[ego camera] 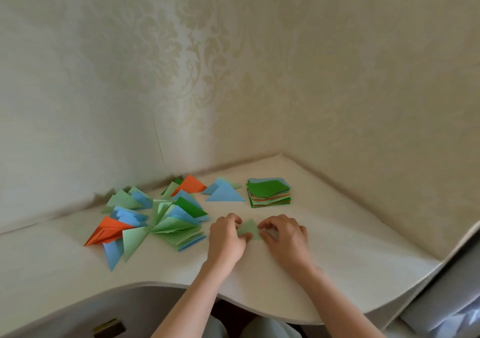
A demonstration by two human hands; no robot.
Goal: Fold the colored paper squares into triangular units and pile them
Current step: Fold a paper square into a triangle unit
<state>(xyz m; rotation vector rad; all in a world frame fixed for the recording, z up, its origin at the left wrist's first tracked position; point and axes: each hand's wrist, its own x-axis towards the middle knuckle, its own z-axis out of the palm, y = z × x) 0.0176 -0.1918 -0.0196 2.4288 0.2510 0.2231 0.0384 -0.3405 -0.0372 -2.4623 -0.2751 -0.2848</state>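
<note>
No text, label, brand, number or sign can be read anywhere in the view. The colored papers on the desk (337, 247) are plain, with no print showing on them. The wall (181, 65) carries only a pale ornamental pattern, no letters.

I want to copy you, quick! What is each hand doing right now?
Left hand: fingers curled, pinching the light green paper triangle on the table.
Right hand: fingers curled, pinching the same triangle's other side.
</note>
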